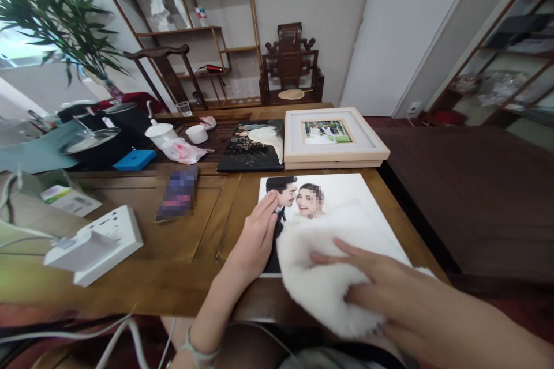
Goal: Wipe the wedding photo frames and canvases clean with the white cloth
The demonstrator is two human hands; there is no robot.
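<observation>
A large white-edged photo panel (367, 202) with a picture of two people lies flat near the table's front edge. My left hand (257, 233) rests on its left side, fingers stretched out and lying flat on the picture. A fluffy white cloth (303, 253) is bunched over the panel's lower part, hanging a little past the near edge. My right hand (367, 271) grips this cloth, its fingers pressed into the folds. Beyond the panel lie a dark photo panel (246, 150) and a pale wooden picture frame (337, 158) with a small photo inside.
On the wooden table (208, 265), a white power strip (108, 242) with cables stands at left. Behind it are a phone-like object (177, 193), a blue box (135, 159), a white teapot (160, 131) and a dark pot (93, 147). A carved chair (289, 63) stands beyond.
</observation>
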